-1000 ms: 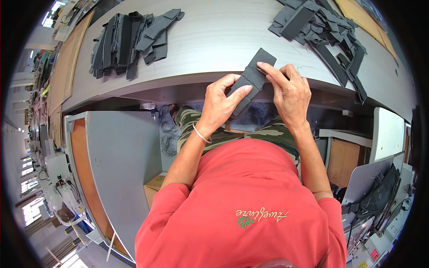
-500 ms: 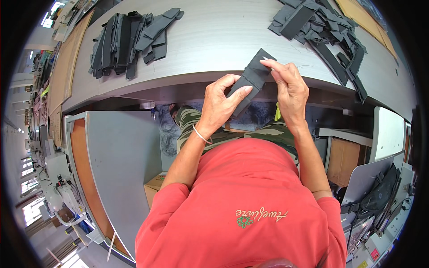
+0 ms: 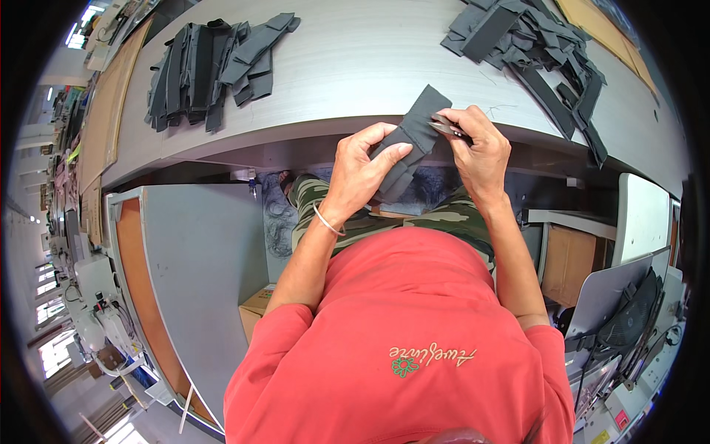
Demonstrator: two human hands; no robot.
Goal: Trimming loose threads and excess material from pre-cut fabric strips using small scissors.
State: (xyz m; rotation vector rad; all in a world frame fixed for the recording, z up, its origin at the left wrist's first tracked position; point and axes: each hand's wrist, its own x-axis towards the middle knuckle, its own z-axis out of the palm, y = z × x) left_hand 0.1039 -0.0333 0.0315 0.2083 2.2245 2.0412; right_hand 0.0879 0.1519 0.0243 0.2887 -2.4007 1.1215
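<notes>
A dark grey fabric piece (image 3: 423, 122) with a seam across it is pinched between the thumb and fingers of my left hand (image 3: 364, 164). It slants up to the right, over the table's front edge. My right hand (image 3: 482, 152) is closed round small thread snips (image 3: 450, 128), their metal blades pointing left at the fabric's right edge. Whether the blades touch the cloth I cannot tell. The lower end of the fabric hangs below my left thumb.
On the pale table (image 3: 355, 66) lies a pile of grey fabric pieces (image 3: 196, 74) at the left. A looser heap of similar pieces (image 3: 529, 48) is at the right, some hanging over the front edge. A grey panel (image 3: 200, 251) stands left of my legs; a cardboard box (image 3: 568, 266) is at the right.
The snips now show in my right hand, their blades out beside the fabric; before, my right fingertips were at its upper edge. The fabric has shifted slightly down and left.
</notes>
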